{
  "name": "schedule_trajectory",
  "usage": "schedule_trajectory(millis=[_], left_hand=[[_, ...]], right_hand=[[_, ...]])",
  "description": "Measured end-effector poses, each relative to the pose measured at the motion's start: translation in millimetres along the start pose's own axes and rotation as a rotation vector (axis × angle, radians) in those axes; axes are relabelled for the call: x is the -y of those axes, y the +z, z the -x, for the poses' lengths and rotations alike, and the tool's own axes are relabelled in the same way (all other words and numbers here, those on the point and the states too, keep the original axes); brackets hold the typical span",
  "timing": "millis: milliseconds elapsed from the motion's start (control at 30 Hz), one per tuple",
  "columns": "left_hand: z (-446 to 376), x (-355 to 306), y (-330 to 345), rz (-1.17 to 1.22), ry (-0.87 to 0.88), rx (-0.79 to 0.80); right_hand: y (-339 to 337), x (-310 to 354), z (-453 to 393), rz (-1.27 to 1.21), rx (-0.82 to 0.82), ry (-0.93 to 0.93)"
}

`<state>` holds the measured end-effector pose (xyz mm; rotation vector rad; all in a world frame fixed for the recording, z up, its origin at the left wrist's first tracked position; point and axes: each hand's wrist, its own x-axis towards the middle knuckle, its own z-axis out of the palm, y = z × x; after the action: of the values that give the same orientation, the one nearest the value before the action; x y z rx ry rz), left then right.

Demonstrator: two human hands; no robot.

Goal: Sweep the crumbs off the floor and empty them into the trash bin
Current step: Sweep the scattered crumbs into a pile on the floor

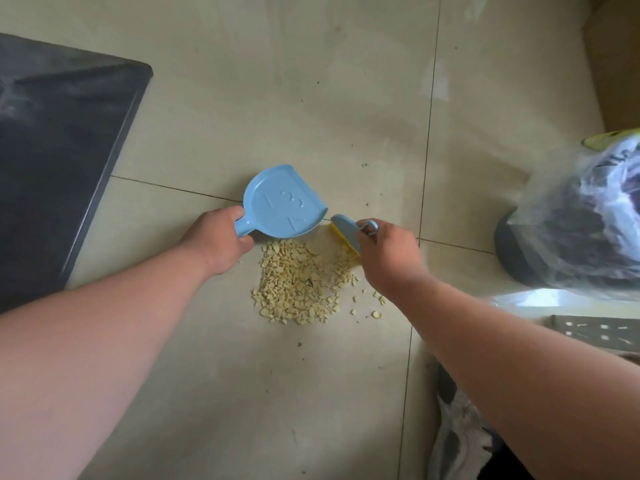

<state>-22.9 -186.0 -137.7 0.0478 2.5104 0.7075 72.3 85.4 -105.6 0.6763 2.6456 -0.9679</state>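
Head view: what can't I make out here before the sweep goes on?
- Trash bin: cut off by the right edge, its opening veiled by the plastic liner.
- Brush bristles: mostly hidden behind the right hand.
- Dustpan handle: wrapped by the left hand.

On the floor [311, 98], the crumbs [298, 282] lie between both hands, with the dustpan [282, 202] just behind them to the left, the brush [346, 233] at their right rear edge, and the trash bin [571, 230] far right.
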Motion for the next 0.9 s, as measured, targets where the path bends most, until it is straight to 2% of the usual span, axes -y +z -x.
schedule_trajectory(millis=[200, 367, 500, 633, 800, 900], left_hand=[[3.9, -13.8, 5.2, -0.023, -0.005, -0.004], [3.5, -25.3, 9.4, -0.047, -0.003, -0.008], [3.1, -35.9, 17.1, -0.049, 0.014, -0.001], [4.7, -40.5, 26.3, -0.057, 0.028, -0.001], [7.8, -37.6, 30.3, -0.048, 0.016, 0.006], [11.3, -33.8, 30.6, -0.043, 0.003, 0.030]], right_hand=[[-21.8, -7.6, 2.9, -0.086, -0.063, 0.018], [-53.2, -34.4, -4.5, 0.048, -0.176, 0.116], [-63.7, -53.3, -0.5, 0.129, -0.198, 0.175], [-52.1, -56.6, 14.7, 0.135, -0.133, 0.199], [-22.5, -42.9, 38.2, 0.116, -0.020, 0.124], [-5.3, -28.3, 45.4, 0.026, 0.018, 0.084]])
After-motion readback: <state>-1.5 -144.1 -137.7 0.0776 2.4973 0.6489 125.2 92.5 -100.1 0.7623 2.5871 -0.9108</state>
